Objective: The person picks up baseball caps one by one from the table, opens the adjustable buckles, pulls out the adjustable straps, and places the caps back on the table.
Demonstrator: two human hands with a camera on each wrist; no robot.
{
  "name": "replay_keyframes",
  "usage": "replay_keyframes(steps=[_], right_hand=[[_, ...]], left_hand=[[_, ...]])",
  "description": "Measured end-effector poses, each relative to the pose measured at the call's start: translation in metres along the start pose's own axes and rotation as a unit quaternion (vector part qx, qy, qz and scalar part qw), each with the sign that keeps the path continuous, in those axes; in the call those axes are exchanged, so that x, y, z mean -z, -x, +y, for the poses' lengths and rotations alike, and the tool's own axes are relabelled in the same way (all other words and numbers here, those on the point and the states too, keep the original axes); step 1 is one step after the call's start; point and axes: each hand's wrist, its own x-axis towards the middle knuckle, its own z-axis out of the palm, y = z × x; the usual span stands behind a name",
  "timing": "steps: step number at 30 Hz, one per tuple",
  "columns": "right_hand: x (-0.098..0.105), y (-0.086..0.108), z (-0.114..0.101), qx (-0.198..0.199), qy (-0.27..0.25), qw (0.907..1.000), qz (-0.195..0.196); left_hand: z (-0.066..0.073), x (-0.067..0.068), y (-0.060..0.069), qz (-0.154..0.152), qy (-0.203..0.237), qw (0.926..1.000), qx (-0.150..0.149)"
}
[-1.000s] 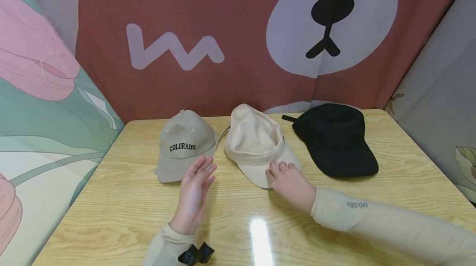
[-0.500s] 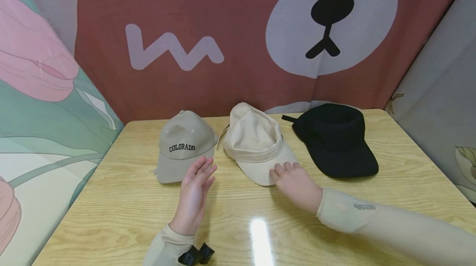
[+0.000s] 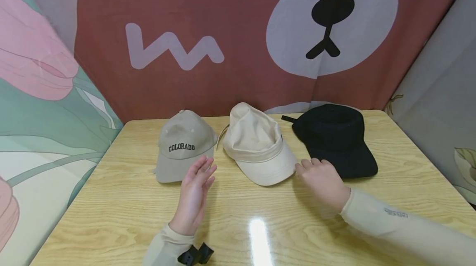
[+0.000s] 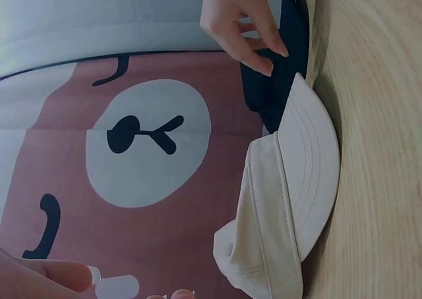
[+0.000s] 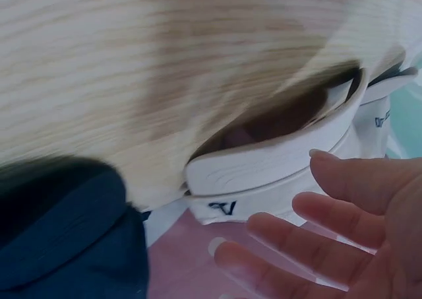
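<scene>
Three caps stand in a row on the table. At the left is a grey-beige cap [image 3: 180,131] lettered COLORADO; a cream cap [image 3: 256,136] with a dented crown sits in the middle; a black cap [image 3: 334,134] lies at the right. My left hand [image 3: 193,200] hovers with extended fingers before the grey-beige cap and holds nothing. Just off the right end of the cream cap's brim is my right hand [image 3: 322,181], partly in front of the black cap. In the left wrist view the thumb and fingers of that right hand [image 4: 241,22] are apart, with nothing between them.
The wooden table [image 3: 122,212] runs up to a reddish-brown cloth backdrop [image 3: 238,80] printed with a bear face. Patterned cloths hang at both sides. A thin strap [image 3: 222,136] trails between the grey-beige and cream caps.
The cream cap has shifted slightly back. My right hand has let go of its brim and moved right, toward the black cap. The left hand has stayed in place.
</scene>
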Motion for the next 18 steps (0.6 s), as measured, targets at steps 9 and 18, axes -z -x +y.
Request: replay_keyframes(steps=[9, 18], right_hand=[[0.005, 0.017, 0.019, -0.048, 0.004, 0.9973, -0.056], [0.007, 0.033, 0.033, -0.11, 0.008, 0.9866, -0.12]], left_hand=[[0.002, -0.002, 0.001, 0.002, 0.002, 1.0, 0.001], [0.0, -0.003, 0.002, -0.007, 0.001, 1.0, 0.001]])
